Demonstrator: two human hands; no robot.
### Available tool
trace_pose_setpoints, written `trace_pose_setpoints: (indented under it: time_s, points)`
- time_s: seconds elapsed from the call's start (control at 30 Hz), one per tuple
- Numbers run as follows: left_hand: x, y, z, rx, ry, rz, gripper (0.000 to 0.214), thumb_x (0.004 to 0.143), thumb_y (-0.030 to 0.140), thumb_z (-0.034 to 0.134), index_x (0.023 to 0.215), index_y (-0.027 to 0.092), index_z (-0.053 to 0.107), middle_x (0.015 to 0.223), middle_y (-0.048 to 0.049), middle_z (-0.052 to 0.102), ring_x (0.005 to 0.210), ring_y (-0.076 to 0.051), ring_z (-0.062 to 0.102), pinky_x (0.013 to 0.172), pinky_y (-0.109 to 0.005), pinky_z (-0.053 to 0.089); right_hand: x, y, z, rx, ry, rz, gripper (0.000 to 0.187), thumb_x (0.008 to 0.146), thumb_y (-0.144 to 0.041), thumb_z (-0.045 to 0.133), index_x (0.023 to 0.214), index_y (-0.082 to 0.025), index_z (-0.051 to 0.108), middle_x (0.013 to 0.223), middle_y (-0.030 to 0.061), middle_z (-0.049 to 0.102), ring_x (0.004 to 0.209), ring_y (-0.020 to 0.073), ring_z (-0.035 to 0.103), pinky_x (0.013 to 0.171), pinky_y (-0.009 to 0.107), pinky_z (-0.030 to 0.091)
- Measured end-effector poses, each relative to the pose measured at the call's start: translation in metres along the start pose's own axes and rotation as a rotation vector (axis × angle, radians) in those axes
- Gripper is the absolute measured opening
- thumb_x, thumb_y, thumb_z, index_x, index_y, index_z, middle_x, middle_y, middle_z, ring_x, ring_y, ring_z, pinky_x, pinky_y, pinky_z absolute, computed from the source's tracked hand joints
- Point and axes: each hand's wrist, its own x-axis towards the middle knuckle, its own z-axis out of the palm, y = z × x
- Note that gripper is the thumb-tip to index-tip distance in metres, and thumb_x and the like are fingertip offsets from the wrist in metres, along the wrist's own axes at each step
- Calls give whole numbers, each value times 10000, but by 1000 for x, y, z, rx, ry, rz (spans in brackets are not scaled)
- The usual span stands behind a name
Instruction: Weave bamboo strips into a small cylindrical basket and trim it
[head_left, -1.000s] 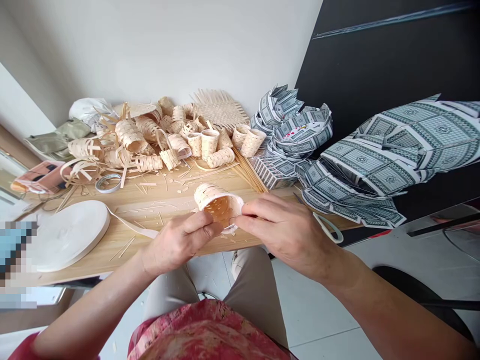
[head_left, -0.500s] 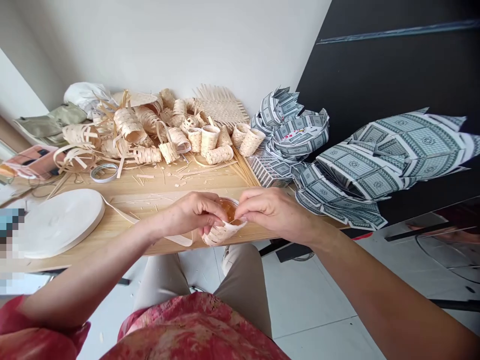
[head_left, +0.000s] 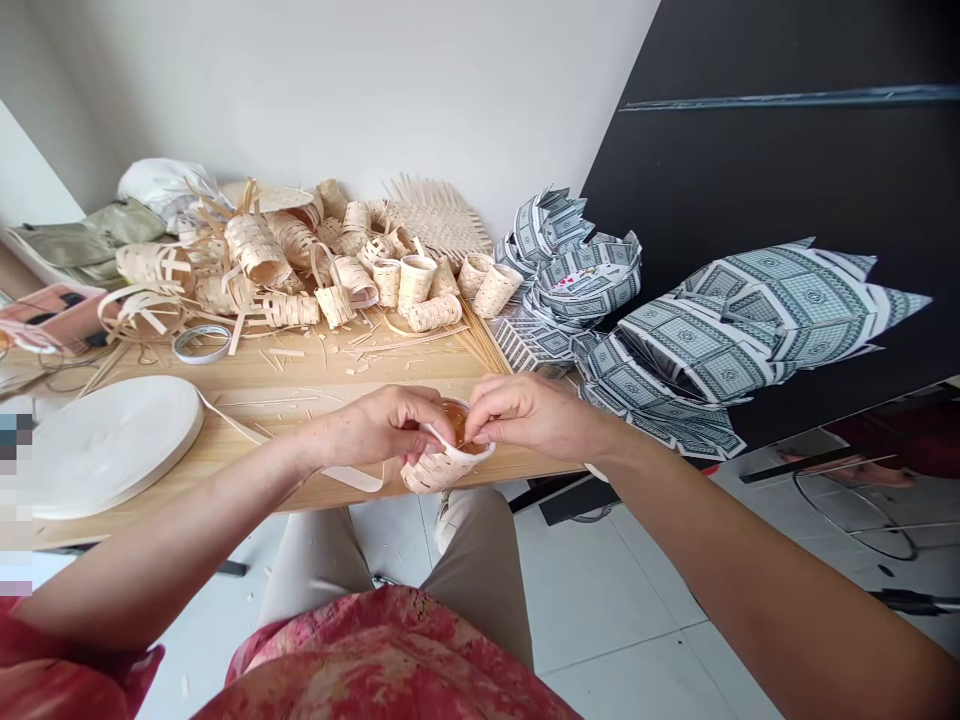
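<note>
A small woven basket (head_left: 436, 473) with a pale rim tilts at the table's front edge, its mouth turned up between my hands. Something glossy and orange-brown (head_left: 454, 418) shows inside it. My left hand (head_left: 401, 425) grips the basket's left rim, thumb outside and fingers over the edge. With thumb and forefinger together, my right hand (head_left: 521, 418) pinches a thin strand at the basket's mouth; the strand is too fine to make out clearly. A flat pale strip (head_left: 356, 479) lies on the table just left of the basket.
A large roll of white strip (head_left: 112, 445) lies at the left, near a tape roll (head_left: 201, 344). Behind are piled woven baskets (head_left: 259, 250) and a woven mat (head_left: 439, 215). Folded-card models (head_left: 739, 310) stand at the right. Thin sticks (head_left: 484, 338) and scraps lie on the wooden table (head_left: 300, 370).
My right hand has moved slightly left, from the basket's right rim to over its mouth. My left fingers have shifted along the rim. The view has swung a little.
</note>
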Motion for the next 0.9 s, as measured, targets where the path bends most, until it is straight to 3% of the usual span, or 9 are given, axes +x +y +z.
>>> trace_pose_setpoints:
  time_s: [0.13, 0.33, 0.67, 0.9]
  points:
    - [0, -1, 1, 41, -4, 9, 153, 762, 64, 531, 784, 131, 666, 796, -27, 595, 708, -87, 556, 653, -172, 438, 4, 2, -3, 90, -87, 64, 137, 745, -131, 561, 697, -166, 685, 696, -2, 614, 664, 108, 554, 624, 217, 405]
    - [-1, -6, 3, 81, -24, 50, 157, 779, 58, 520, 814, 130, 655, 832, -37, 591, 750, -93, 561, 677, -175, 438, 8, 0, -4, 111, -114, 64, 150, 732, -123, 559, 672, -173, 687, 667, -13, 601, 640, 104, 541, 614, 214, 403]
    - [-7, -5, 8, 235, 38, 152, 208, 806, 38, 467, 855, 140, 642, 867, -61, 595, 807, -113, 567, 713, -203, 442, 4, -6, 3, -174, 32, -96, 184, 741, -39, 585, 654, -165, 685, 601, -15, 625, 657, 119, 491, 632, 223, 369]
    - [-6, -14, 10, 298, 170, 188, 143, 824, 125, 492, 817, 131, 635, 767, -43, 579, 716, -107, 552, 648, -198, 433, 6, -10, 16, -286, 176, -209, 198, 752, -37, 571, 620, -160, 652, 608, -5, 624, 633, 124, 489, 650, 248, 367]
